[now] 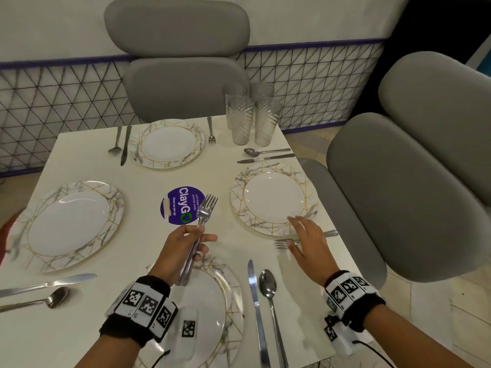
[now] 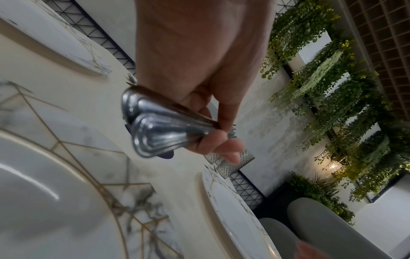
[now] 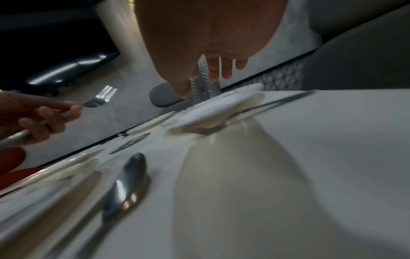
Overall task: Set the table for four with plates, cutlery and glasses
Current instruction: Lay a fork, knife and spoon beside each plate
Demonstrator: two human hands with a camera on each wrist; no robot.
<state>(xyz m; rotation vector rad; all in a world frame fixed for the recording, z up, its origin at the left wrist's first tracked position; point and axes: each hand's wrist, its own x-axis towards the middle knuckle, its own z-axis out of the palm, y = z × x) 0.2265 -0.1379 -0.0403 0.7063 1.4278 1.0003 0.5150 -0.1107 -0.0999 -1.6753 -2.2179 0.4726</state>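
While your left hand (image 1: 186, 243) hovers over the middle of the white counter (image 1: 148, 235), its fingers (image 1: 206, 238) are curled around a small bundle of forks (image 1: 198, 235), tines pointing up and away from you above the purple round sticker (image 1: 183, 205). From the left wrist view the handles (image 2: 159, 129) look stacked flat against each other, shiny steel with ridged borders; the blur makes it hard to count them, though there seem to be two or three.

Your right hand (image 1: 309, 243) is spread, palm down, fingers straight and loosened, grasping nothing. It lies over a single fork (image 1: 281, 243) that sits on the counter just beside the near rim of the right plate (image 1: 273, 200), tines pointing toward the counter's middle; whether the fingertips actually touch that fork, you cannot tell.

Four marbled white plates with gold lines are laid out: the right one, a far plate (image 1: 170, 143), a left plate (image 1: 66, 224) and a near plate (image 1: 212, 309) partly under your left wrist. Each has a knife and spoon beside it; the near knife (image 1: 255, 301) and near spoon (image 1: 269, 293) lie to the right of the near plate. Another fork (image 1: 211, 131) rests beside the far plate. Four ribbed glasses (image 1: 251, 115) stand clustered together at the far right corner.
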